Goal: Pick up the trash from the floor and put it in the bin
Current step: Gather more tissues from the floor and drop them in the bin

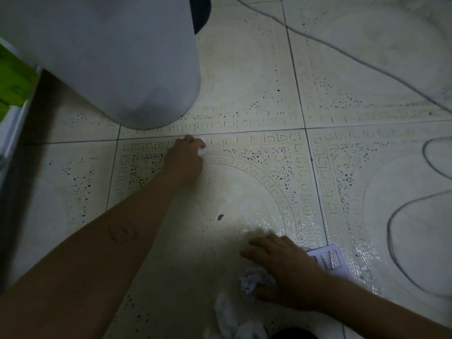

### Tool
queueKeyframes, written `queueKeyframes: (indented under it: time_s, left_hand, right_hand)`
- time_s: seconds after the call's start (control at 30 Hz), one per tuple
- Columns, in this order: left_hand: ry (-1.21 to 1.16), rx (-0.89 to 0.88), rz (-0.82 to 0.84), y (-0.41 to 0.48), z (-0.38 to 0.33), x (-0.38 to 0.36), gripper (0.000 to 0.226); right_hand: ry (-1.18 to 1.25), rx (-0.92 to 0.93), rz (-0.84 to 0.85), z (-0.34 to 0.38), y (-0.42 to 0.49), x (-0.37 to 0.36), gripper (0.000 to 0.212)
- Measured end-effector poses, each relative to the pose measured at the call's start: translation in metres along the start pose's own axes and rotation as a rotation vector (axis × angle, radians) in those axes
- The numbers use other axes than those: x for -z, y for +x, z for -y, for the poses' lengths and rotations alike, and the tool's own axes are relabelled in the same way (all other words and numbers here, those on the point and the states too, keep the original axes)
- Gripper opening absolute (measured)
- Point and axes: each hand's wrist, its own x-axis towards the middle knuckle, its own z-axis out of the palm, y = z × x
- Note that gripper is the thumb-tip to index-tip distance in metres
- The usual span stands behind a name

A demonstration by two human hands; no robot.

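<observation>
Trash: it lies on the floor (244, 69) in bits, most of it near me at the bottom, one small bit far out by the bin.
Bin (102, 57): big, white and round. It stands on the tiles at the top left, and I see only its side and base, not its mouth.
Cloth bit (226, 316): white and floppy, at the very bottom, near my right hand. I think it is soft and light, so I can scoop it up anywhere.
Left hand (187, 160): stretched far out, close to the foot of the bin. My fingers are curled around a small white scrap (202, 150) and pinch it against the floor. I cannot tell if it is off the tiles yet.
Right hand (286, 267): flat and spread on the floor, holding nothing. It lies between the paper ball and the card.
Card (329, 259): flat and white with little squares on it, partly under my right hand. It looks stiff and thin, so I would slide a nail under its edge.
Paper ball (254, 283): crumpled, touching my right thumb. It should be very light and squashy, so a soft squeeze will do.
Scrap: tiny and pale. I guess it weighs almost nothing, so fingertips are enough.
</observation>
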Motion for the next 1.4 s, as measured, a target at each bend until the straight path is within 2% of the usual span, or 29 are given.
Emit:
queueKeyframes:
  time_s: [0.1, 0.2, 0.3, 0.43, 0.53, 0.63, 0.77, 0.87, 0.97, 1.1, 1.3, 1.4]
  left_hand:
    - [-0.067, -0.045, 0.006, -0.022, -0.011, -0.007, 0.014]
    - [-0.244, -0.117, 0.17, -0.053, -0.02, -0.011, 0.02]
    - [-0.347, -0.173, 0.257, -0.087, -0.021, -0.01, 0.024]
    - [-0.394, -0.153, 0.23, -0.123, -0.022, -0.018, 0.018]
    - [-0.371, -0.107, 0.177, -0.132, -0.03, -0.03, 0.031]
    - [-0.24, -0.094, 0.168, -0.135, -0.033, -0.04, 0.04]
    - [-0.053, -0.173, 0.032, -0.133, -0.041, -0.039, 0.023]
    - [0.006, -0.143, 0.142, -0.126, -0.047, -0.035, 0.017]
    - [0.087, -0.205, 0.095, -0.129, -0.048, -0.034, 0.013]
    - [0.157, -0.201, 0.041, -0.136, -0.046, -0.041, 0.019]
    - [0.2, -0.103, 0.069, -0.153, -0.032, -0.047, 0.018]
    - [0.054, -0.023, 0.066, -0.16, -0.02, -0.045, 0.02]
  right_hand:
    - [-0.067, 0.028, 0.039, 0.002, 0.002, 0.002, 0.08]
    - [-0.134, 0.075, 0.047, 0.002, 0.006, 0.0, 0.084]
    - [-0.184, 0.118, 0.061, 0.003, 0.008, -0.005, 0.074]
    - [-0.264, 0.168, 0.086, 0.008, 0.016, -0.011, 0.055]
    - [-0.266, 0.189, 0.098, 0.009, 0.019, -0.016, 0.054]
    - [-0.271, 0.167, 0.071, 0.005, 0.016, -0.017, 0.054]
    - [-0.259, 0.119, 0.035, 0.005, 0.007, -0.017, 0.054]
    - [-0.245, 0.084, 0.019, 0.006, 0.003, -0.017, 0.056]
    - [-0.233, 0.04, 0.011, 0.008, 0.0, -0.014, 0.059]
    - [-0.215, -0.022, 0.006, 0.009, -0.003, -0.013, 0.057]
    - [-0.091, -0.112, -0.005, 0.008, -0.005, -0.013, 0.05]
    - [-0.049, -0.158, -0.008, 0.01, -0.005, -0.015, 0.051]
